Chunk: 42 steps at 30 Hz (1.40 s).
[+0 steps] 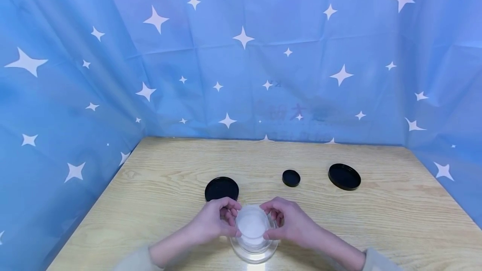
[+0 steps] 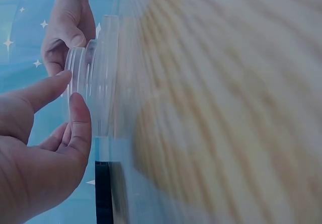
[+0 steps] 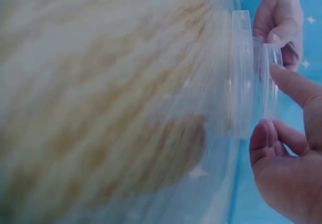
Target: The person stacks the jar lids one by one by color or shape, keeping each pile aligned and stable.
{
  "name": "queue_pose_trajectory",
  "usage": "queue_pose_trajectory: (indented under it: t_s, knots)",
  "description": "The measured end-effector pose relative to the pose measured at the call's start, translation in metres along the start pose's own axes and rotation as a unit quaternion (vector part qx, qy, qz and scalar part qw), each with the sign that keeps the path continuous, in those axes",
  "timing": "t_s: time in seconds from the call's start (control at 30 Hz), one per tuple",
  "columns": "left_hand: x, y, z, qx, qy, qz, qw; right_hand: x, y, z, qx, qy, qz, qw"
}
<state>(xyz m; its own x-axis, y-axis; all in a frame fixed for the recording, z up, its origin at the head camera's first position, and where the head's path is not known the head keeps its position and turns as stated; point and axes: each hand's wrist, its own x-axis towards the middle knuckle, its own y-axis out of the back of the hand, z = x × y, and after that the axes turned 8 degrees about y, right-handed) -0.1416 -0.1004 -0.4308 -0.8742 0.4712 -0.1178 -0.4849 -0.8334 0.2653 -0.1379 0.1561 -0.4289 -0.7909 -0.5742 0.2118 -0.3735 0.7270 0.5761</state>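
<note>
In front of me a stack of clear round dishes stands on the table, with a wide dish [image 1: 256, 257] at the bottom and a smaller clear dish [image 1: 252, 221] on top. My left hand [image 1: 216, 223] holds the upper dish's rim from the left, thumb toward me and fingers on the far side. From the right, my right hand [image 1: 291, 224] grips the same rim in a similar way. Both wrist views show the stack edge-on, the upper dish [image 2: 75, 75] above the broader dish [image 3: 242, 78]. Whether the upper dish touches those beneath it I cannot tell.
Just beyond my left hand lies a round black lid [image 1: 221, 188]. A small black lid [image 1: 291, 178] lies farther back, and another large black lid [image 1: 344, 176] is at the right. A blue star-patterned curtain [image 1: 241, 66] encloses the wooden table [image 1: 158, 187] behind and at the sides.
</note>
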Motion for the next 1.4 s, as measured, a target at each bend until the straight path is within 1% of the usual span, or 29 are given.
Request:
queue_pose_trajectory:
  t_s: [0.33, 0.7, 0.9, 1.07, 1.4]
  knots:
    - [-0.001, -0.0013, 0.002, 0.012, 0.002, 0.002, 0.9999, 0.0008, 0.0003, 0.0002, -0.021, 0.003, -0.012, 1.0]
    - [-0.0002, -0.0023, 0.002, 0.039, -0.005, 0.007, 0.9992, 0.0004, 0.0037, -0.0011, -0.049, 0.011, -0.023, 0.998]
    - [0.0002, -0.0031, 0.0018, 0.055, -0.009, 0.01, 0.9984, 0.0005, 0.0049, -0.0008, -0.051, 0.015, -0.023, 0.998]
    - [-0.0004, -0.0033, 0.0015, 0.054, -0.007, 0.006, 0.9985, 0.0002, 0.0037, 0.0006, -0.048, 0.02, -0.027, 0.998]
    - [-0.0006, -0.0033, -0.0005, 0.049, -0.003, 0.006, 0.9988, -0.0003, 0.0053, 0.0005, -0.047, 0.009, -0.04, 0.998]
